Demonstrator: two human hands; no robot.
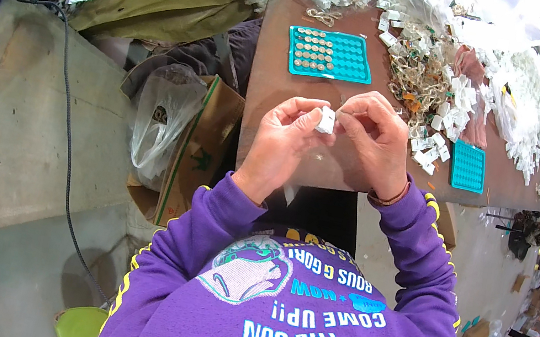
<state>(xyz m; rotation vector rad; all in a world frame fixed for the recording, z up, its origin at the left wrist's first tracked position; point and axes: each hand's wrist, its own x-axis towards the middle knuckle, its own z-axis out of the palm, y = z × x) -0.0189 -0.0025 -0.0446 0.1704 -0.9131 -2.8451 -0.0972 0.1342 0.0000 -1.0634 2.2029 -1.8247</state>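
Between the thumb and fingers of my left hand (277,142) is a small white card (326,119), held up over the near part of the brown table (276,90). Close against it, my right hand (381,143) has its thumb and forefinger pinched together. What they grip, if anything, is too small to make out. Beyond my hands lies a teal tray (356,57) with rows of hollows. Small round silvery pieces (317,57) fill several rows on its left side.
A heap of white cards and tangled cords (419,79) covers the table's right side. A second teal tray (468,167) lies near the right edge. Left of the table stand a cardboard box (207,136) and a clear plastic bag (165,114). A dark cable (67,111) hangs farther left.
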